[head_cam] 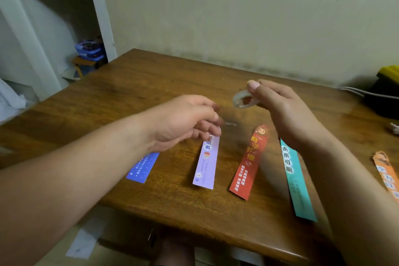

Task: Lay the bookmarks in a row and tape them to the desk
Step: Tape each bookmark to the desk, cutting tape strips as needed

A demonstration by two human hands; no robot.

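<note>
Several bookmarks lie in a row on the wooden desk (151, 84): a blue one (141, 168), a lilac one (206, 164), a red one (245, 164), a teal one (296, 177) and an orange one (387, 175) at the right edge. My right hand (280, 110) holds a clear tape roll (244, 99) above the desk, behind the red bookmark. My left hand (185, 121) hovers over the top of the lilac bookmark, fingers pinched, apparently on a short strip of tape (230, 124). My left forearm hides the top of the blue bookmark.
A white shelf unit (64, 6) stands at the left, with a blue box (89, 49) on a small stool. A black and yellow object (386, 90) with a cable sits at the desk's far right. The wall runs behind the desk.
</note>
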